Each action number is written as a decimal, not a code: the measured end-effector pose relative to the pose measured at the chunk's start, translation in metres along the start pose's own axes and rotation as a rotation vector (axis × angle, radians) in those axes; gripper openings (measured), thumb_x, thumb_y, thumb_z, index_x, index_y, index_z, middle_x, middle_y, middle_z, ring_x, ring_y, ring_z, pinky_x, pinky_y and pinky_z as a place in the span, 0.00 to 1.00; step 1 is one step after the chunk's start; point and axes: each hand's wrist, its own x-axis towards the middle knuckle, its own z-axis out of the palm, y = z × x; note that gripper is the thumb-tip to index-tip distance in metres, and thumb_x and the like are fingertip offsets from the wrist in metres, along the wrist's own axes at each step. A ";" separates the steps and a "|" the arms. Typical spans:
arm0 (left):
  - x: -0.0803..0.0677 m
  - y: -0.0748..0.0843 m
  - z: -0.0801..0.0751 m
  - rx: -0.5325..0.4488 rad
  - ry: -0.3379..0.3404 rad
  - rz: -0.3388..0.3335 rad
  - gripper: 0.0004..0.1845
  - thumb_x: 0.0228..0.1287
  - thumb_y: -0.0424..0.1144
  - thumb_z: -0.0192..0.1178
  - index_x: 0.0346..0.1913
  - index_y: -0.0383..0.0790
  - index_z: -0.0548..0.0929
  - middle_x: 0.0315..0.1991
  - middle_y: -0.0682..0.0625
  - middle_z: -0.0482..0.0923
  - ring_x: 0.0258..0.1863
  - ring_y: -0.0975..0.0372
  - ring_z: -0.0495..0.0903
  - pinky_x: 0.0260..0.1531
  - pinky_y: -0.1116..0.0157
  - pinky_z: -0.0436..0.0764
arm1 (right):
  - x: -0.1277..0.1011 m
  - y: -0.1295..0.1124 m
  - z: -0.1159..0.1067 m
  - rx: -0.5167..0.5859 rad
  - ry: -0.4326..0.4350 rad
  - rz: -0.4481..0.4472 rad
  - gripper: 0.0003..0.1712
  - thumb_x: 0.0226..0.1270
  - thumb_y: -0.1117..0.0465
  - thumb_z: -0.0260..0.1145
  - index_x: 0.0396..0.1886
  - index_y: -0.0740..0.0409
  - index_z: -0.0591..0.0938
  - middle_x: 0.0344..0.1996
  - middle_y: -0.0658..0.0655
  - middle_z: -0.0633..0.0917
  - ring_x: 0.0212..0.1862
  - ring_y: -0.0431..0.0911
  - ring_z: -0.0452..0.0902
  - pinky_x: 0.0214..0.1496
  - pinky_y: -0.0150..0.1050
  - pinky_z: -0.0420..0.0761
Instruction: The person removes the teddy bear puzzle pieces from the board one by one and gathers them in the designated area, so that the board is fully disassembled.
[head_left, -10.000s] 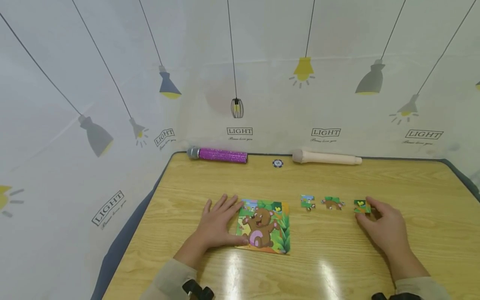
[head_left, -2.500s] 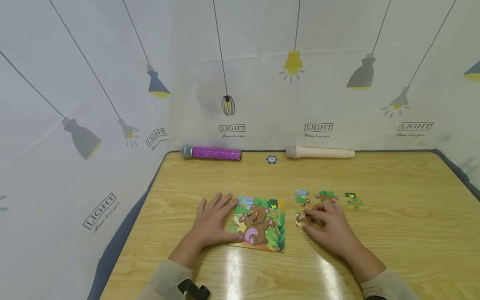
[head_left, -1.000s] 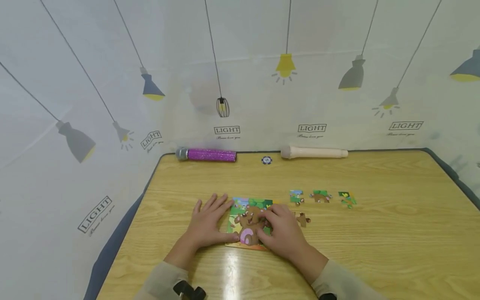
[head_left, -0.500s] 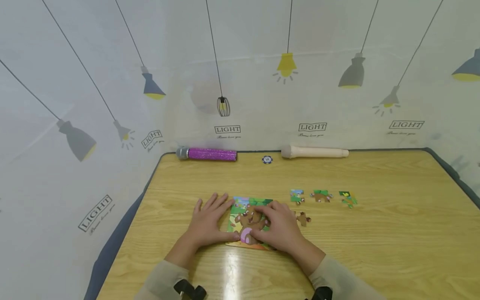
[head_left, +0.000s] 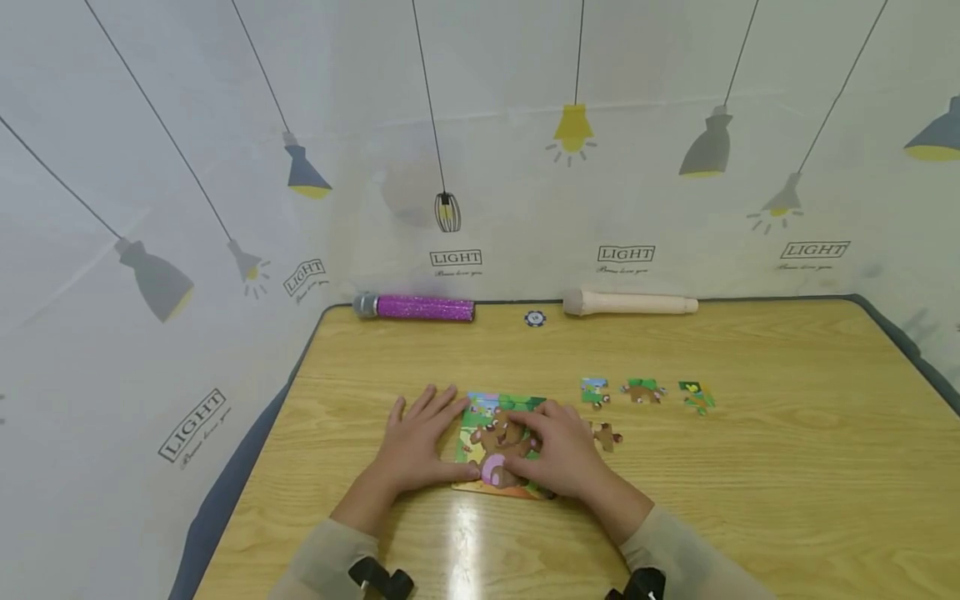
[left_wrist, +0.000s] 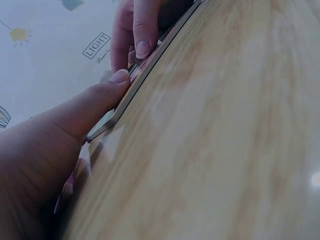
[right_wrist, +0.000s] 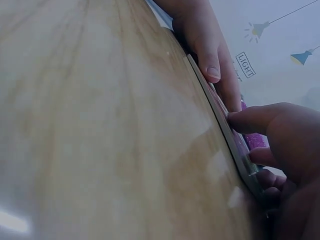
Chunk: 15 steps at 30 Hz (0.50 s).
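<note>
A bear picture puzzle board (head_left: 489,440) lies near the table's front edge. My left hand (head_left: 418,446) rests flat on the table, its thumb against the board's left edge (left_wrist: 150,64). My right hand (head_left: 561,457) lies over the right half of the board, with bent fingertips touching the bear picture. In the right wrist view its thumb (right_wrist: 246,120) presses on the board's top (right_wrist: 220,116). Right of the board lies a brown loose piece (head_left: 604,435). Behind it three more pieces sit in a row (head_left: 642,390). What lies under the right hand is hidden.
A glittery purple microphone (head_left: 420,307), a small round chip (head_left: 534,318) and a beige microphone (head_left: 628,304) lie along the far edge of the wooden table (head_left: 757,475). A lamp-printed white backdrop surrounds the table.
Over ten seconds the right hand came from the far-right loose piece to the board. In the last second it slid a little further left over the bear. The left hand stayed put.
</note>
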 end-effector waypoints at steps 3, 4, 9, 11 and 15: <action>0.000 0.000 0.001 -0.007 0.008 0.007 0.63 0.49 0.84 0.64 0.85 0.57 0.62 0.86 0.51 0.53 0.86 0.47 0.44 0.77 0.31 0.35 | 0.002 -0.001 -0.004 0.025 -0.034 0.012 0.38 0.58 0.42 0.82 0.67 0.50 0.86 0.37 0.46 0.76 0.40 0.45 0.64 0.40 0.43 0.65; 0.000 0.000 0.001 -0.013 0.017 0.011 0.63 0.49 0.84 0.64 0.85 0.57 0.63 0.86 0.50 0.54 0.85 0.46 0.45 0.77 0.31 0.35 | 0.003 -0.001 -0.005 0.035 -0.044 0.017 0.38 0.58 0.42 0.83 0.67 0.50 0.86 0.38 0.46 0.76 0.40 0.45 0.65 0.40 0.43 0.65; 0.001 -0.002 0.003 -0.030 0.041 0.025 0.62 0.49 0.84 0.64 0.85 0.56 0.64 0.85 0.49 0.55 0.85 0.45 0.47 0.76 0.30 0.36 | 0.004 -0.002 -0.008 0.050 -0.076 0.037 0.38 0.57 0.43 0.84 0.67 0.50 0.86 0.41 0.47 0.78 0.42 0.45 0.66 0.41 0.43 0.67; 0.001 -0.002 0.002 -0.027 0.031 0.017 0.62 0.49 0.84 0.64 0.85 0.57 0.63 0.86 0.51 0.54 0.85 0.46 0.45 0.77 0.31 0.34 | 0.005 -0.002 -0.008 0.052 -0.082 0.037 0.37 0.58 0.45 0.84 0.67 0.50 0.86 0.41 0.47 0.78 0.43 0.46 0.66 0.41 0.44 0.67; 0.000 0.000 0.001 -0.026 0.013 0.005 0.62 0.50 0.83 0.66 0.85 0.57 0.63 0.86 0.52 0.52 0.86 0.47 0.44 0.77 0.31 0.33 | 0.004 -0.005 -0.011 0.061 -0.089 0.039 0.37 0.58 0.46 0.85 0.66 0.50 0.86 0.42 0.48 0.78 0.43 0.46 0.66 0.41 0.44 0.67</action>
